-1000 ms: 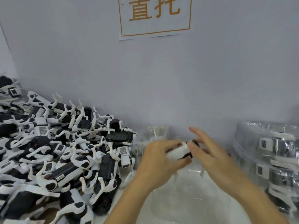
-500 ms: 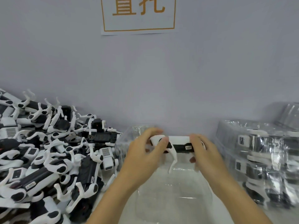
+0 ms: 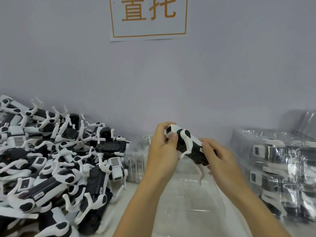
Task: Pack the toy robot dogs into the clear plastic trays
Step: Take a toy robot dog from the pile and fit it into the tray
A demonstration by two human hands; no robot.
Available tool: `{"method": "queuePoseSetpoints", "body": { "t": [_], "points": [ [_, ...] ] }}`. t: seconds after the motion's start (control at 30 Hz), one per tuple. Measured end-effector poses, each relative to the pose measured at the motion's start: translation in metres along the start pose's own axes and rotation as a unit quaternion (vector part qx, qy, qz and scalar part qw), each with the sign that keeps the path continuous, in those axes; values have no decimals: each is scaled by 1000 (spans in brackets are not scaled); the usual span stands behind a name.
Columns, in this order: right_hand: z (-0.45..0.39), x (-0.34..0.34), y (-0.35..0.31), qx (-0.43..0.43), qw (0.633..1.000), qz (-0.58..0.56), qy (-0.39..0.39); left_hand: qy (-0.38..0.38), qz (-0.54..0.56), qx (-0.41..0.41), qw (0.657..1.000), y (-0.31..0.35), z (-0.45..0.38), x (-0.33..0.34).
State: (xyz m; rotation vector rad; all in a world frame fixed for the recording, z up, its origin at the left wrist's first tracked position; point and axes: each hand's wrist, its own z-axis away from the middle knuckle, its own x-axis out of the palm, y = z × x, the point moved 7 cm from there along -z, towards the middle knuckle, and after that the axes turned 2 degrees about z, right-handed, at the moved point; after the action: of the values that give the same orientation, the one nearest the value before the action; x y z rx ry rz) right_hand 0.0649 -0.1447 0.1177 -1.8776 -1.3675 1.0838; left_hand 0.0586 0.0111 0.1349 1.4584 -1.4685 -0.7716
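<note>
While both hands hold it at frame center, one toy robot dog [image 3: 188, 144] tilts above an empty clear plastic tray [image 3: 186, 199]. The left hand [image 3: 162, 151] curls round its head end, and the right hand [image 3: 220, 158] grips its rear. Loose robot dogs [image 3: 56, 165] heap at left; filled trays [image 3: 277, 168] stack at right.

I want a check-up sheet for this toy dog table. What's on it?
Surface: pale table, mostly covered.
Job's things: held toy dog above empty clear tray; packed trays stacked on the right.
Clutter: pile of loose dogs on the left; spare trays behind.
Hands: left hand grips the dog's head end; right hand grips its rear.
Cables: nothing seen.
Surroundings: grey wall with orange-lettered sign.
</note>
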Motion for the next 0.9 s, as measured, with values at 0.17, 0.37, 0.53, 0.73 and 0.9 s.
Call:
{"method": "queuePoseSetpoints", "body": {
  "t": [0.17, 0.37, 0.53, 0.73, 0.9],
  "points": [
    [7, 12, -16, -115, 986, 86, -81, 6, 0, -15, 1000, -21, 7, -5],
    [3, 7, -3, -98, 987, 128, -9, -23, -27, -35, 999, -27, 6, -15],
    [0, -5, 9, -68, 982, 176, 25, 65, -232, -54, 969, -54, 7, -55],
    [7, 20, 22, -41, 984, 165, -49, 75, -241, -197, 947, -114, 16, -75],
    [17, 43, 48, 27, 970, 204, -128, 86, -173, -230, 954, -128, 19, -77]
  ]
}}
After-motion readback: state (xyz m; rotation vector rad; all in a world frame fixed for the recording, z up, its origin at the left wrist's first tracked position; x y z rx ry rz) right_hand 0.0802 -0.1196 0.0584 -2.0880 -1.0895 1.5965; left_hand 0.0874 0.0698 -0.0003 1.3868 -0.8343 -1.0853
